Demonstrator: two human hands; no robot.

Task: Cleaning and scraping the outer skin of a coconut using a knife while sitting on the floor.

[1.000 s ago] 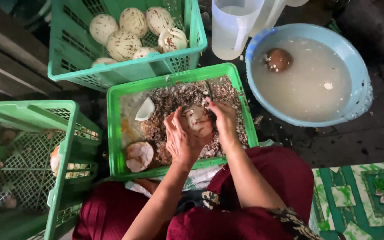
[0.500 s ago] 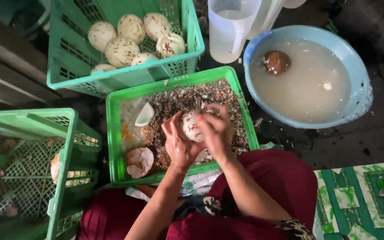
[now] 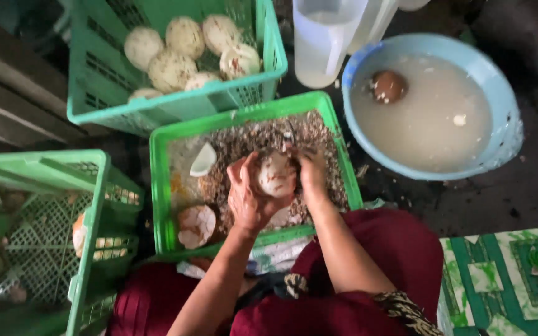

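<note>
Fingers of left hand (image 3: 247,199) curled around a pale peeled coconut (image 3: 276,175), clamped on its left side; right hand (image 3: 311,174) pressed to its right side, grip seemingly closed though partly hidden. Held over the middle of a green crate (image 3: 160,186) full of husk scraps. Beyond its far edge, another crate (image 3: 269,56) of peeled coconuts; off the right edge, a blue basin (image 3: 499,93) of cloudy water

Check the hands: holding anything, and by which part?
Both hold one pale round peeled coconut over the green tray: left hand cups its left side and underside, right hand grips its right side.
</note>
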